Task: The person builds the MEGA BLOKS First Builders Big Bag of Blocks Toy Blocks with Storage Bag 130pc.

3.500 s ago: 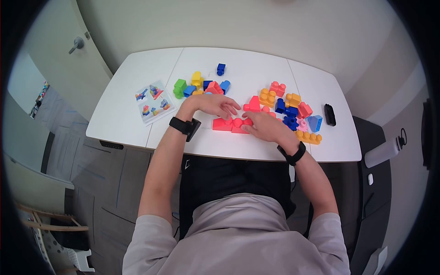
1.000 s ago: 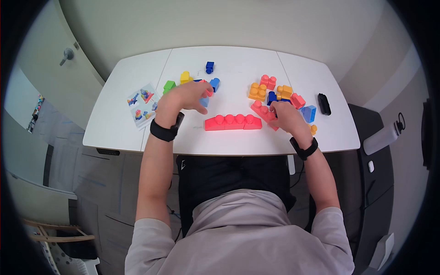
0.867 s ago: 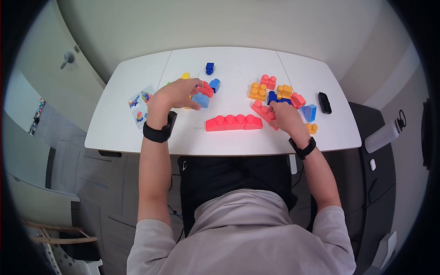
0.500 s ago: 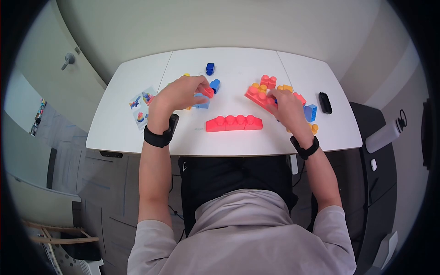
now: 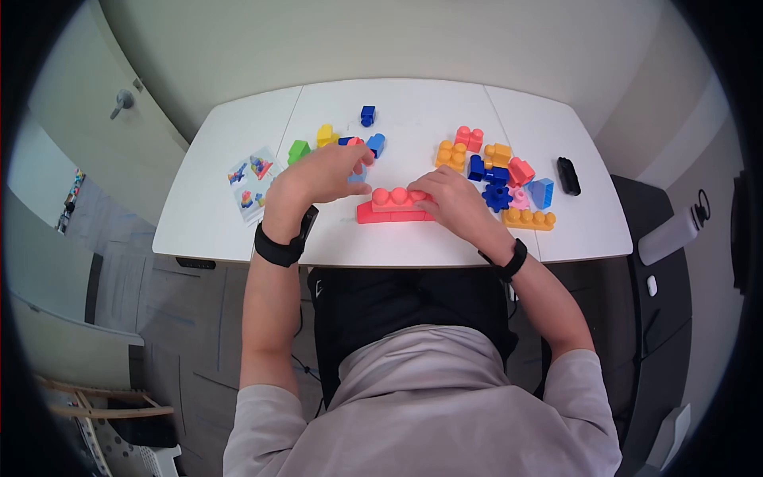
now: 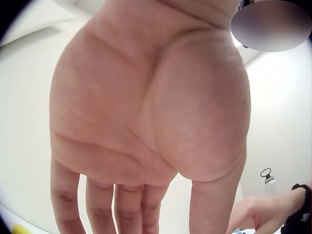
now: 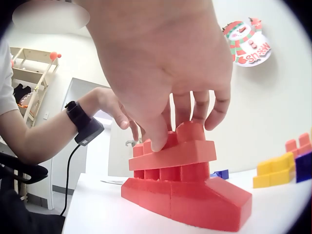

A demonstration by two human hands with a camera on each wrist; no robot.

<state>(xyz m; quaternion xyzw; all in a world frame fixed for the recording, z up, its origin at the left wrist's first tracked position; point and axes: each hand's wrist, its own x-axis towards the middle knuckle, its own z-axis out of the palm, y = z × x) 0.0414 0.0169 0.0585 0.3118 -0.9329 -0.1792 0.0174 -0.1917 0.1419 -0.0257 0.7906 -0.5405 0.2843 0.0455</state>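
My right hand [image 5: 462, 210] pinches a long pinkish-red toy building brick [image 7: 173, 156] with a row of studs on top. Directly below it stands a red base [image 7: 195, 200] of two sloped bricks side by side. In the right wrist view the base's studs show between the two layers, and the held brick sits close over their tops. My left hand [image 5: 322, 175] hovers near the left end of the brick with its fingers loosely spread. The left wrist view shows that palm [image 6: 146, 107] with nothing in it.
Behind my left hand lie a green brick [image 5: 299, 151], a yellow brick [image 5: 326, 133] and several blue pieces. A picture sheet [image 5: 254, 184] is at the left. On the right are orange bricks [image 5: 451, 156], a blue gear [image 5: 497, 196] and a black case [image 5: 568, 176].
My right hand has picked up the long red brick from the right-hand pile and carried it left over the red base. My left hand has stayed near the left pile, shifting slightly right.
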